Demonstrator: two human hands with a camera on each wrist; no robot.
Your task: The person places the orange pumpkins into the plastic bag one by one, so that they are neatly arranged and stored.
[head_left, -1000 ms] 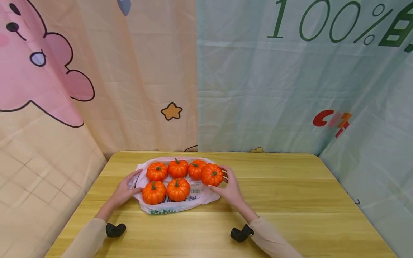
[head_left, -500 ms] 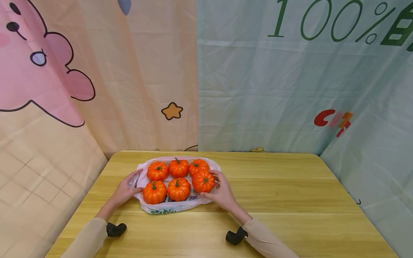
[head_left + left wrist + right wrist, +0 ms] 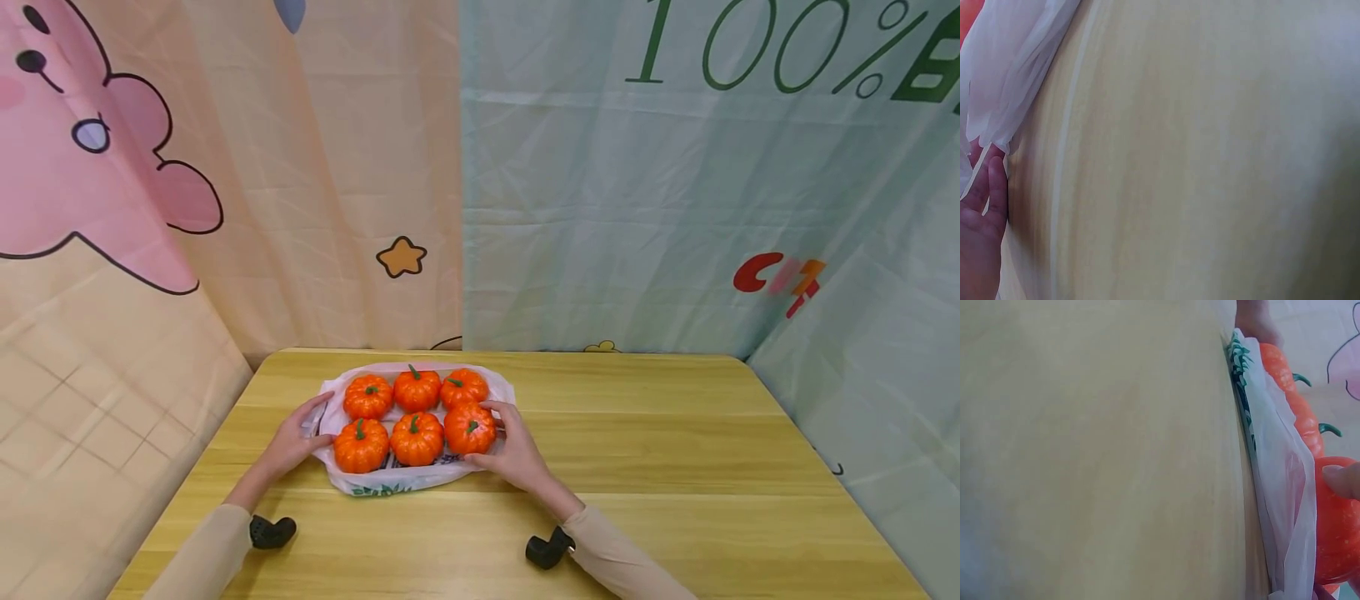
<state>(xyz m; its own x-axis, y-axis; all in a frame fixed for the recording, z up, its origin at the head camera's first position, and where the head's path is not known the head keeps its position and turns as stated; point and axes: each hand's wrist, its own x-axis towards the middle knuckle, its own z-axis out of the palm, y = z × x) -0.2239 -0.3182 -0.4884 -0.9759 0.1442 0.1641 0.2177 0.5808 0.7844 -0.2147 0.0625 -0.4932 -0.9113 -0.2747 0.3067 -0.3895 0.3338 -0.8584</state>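
Several small orange pumpkins with green stems lie in two rows inside a whitish plastic bag (image 3: 420,478) with a green print, opened out like a tray. At the front right of the group, my right hand (image 3: 517,454) grips one pumpkin (image 3: 469,428) between thumb and fingers. In the right wrist view the thumb (image 3: 1346,481) presses on that pumpkin (image 3: 1335,540), beside the bag's upright wall (image 3: 1294,506). My left hand (image 3: 291,446) holds the bag's left edge. The left wrist view shows its fingers (image 3: 997,187) at the gathered plastic (image 3: 1016,69).
The bag lies on a wooden table (image 3: 637,467), left of its middle and near the far edge. Printed curtains (image 3: 600,208) hang behind and at both sides. Black wrist-worn devices (image 3: 550,548) sit at both sleeves.
My right hand has moved left and toward me, bringing its pumpkin from the bag's right edge down into the front row. The left hand has stayed at the bag's edge.
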